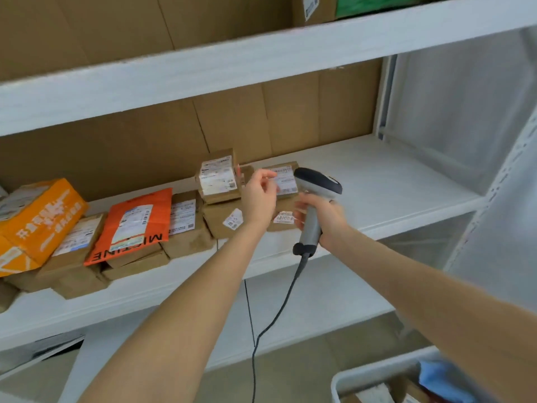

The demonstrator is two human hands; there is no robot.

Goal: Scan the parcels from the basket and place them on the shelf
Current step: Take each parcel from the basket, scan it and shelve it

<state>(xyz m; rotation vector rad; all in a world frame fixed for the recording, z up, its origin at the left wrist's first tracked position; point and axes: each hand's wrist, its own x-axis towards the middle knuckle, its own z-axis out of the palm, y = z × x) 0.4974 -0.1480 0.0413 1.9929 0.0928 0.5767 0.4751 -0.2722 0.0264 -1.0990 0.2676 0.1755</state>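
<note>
Parcels (220,181) wrapped in creased brown paper, with white barcode labels, are lying along the white shelf (392,175). The left hand (258,196) is hovering at one label, fingers loosely curled, holding nothing. The right hand (322,218) is gripping a grey-and-black scanner (318,181). Farther left, an orange mailer (130,225) is showing upside-down black capitals.

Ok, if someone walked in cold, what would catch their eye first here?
Probably the grey barcode scanner gripped in the right hand at centre, its head by a labelled brown parcel on the middle shelf, with the left hand just beside it. Next, the orange box and orange mailer at the shelf's left end stand out among brown ones.
</note>
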